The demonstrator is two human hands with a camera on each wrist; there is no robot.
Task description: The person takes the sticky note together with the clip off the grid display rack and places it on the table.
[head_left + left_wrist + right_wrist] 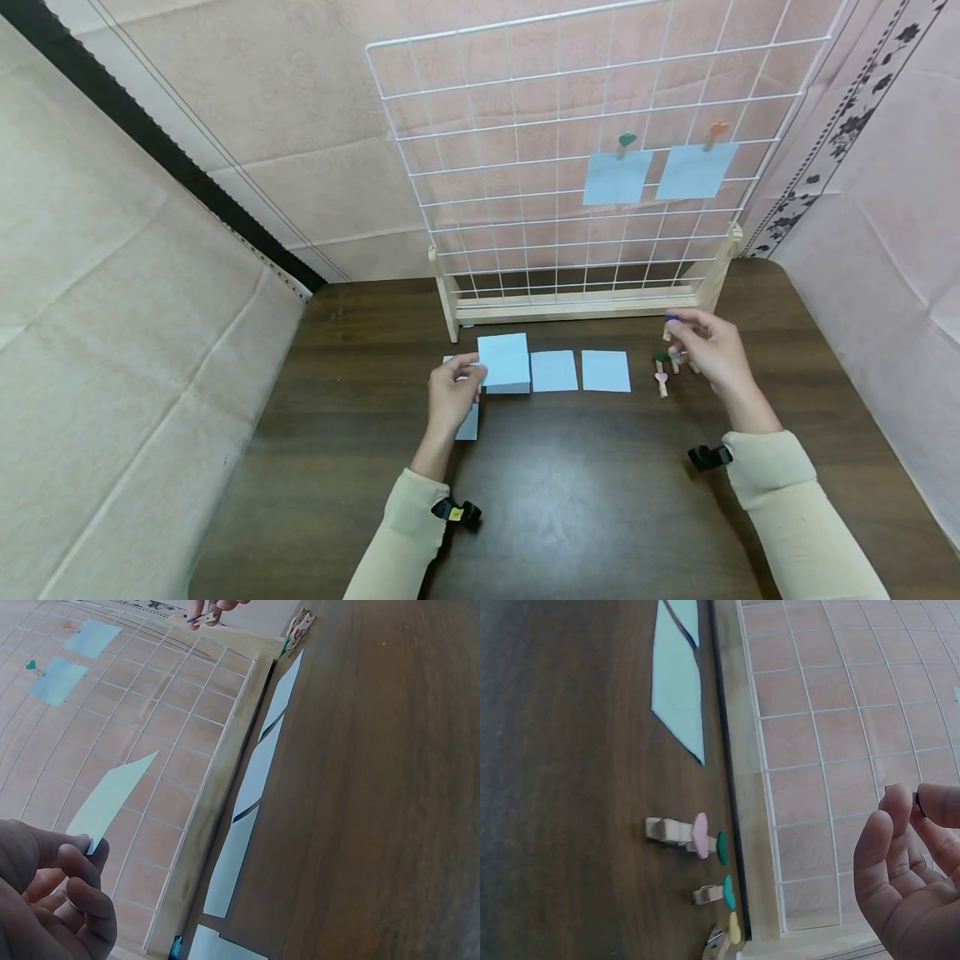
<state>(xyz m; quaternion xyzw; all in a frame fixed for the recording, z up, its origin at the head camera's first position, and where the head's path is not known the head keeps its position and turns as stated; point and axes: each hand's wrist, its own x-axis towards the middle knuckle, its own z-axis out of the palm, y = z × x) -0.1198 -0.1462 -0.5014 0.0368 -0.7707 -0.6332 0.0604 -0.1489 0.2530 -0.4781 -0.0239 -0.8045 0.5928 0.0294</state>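
Note:
My left hand [452, 396] pinches a light blue square of paper [504, 358] by its left edge, raised above the table. In the left wrist view, thumb and fingers grip a lower corner of that paper [112, 799]. My right hand [712, 350] holds a small wooden clothespin [667, 335] with a purple top between thumb and fingertips. In the right wrist view my fingers mostly hide it. Under that hand lie several small clothespins, among them a pink-topped one [676, 831] and a teal-topped one [714, 893].
A white wire grid [517, 179] on a wooden stand [577, 312] rises at the table's back. On its right side hang two blue papers [618, 178] [694, 172] under heart-topped clothespins [626, 142] [716, 133]. More blue papers [554, 372] [606, 372] [468, 425] lie on the dark table [570, 500].

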